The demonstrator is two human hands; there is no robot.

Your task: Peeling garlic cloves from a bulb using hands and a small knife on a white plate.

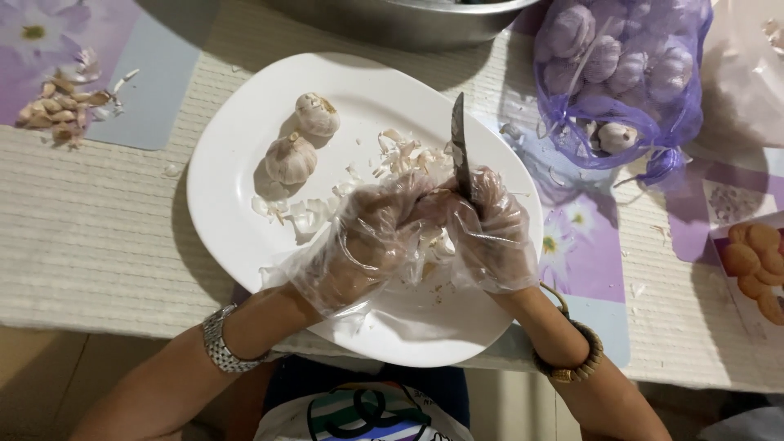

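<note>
White plate holds two garlic bulbs; right hand grips one knife.

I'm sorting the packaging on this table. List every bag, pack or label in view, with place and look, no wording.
Mesh bag: top right, purple net, full of whole garlic bulbs.
Plastic bag: far right corner, translucent, pale, crumpled.
Printed pack: right edge, flat, white, pictures round golden biscuits.
No screens or signs.
</note>
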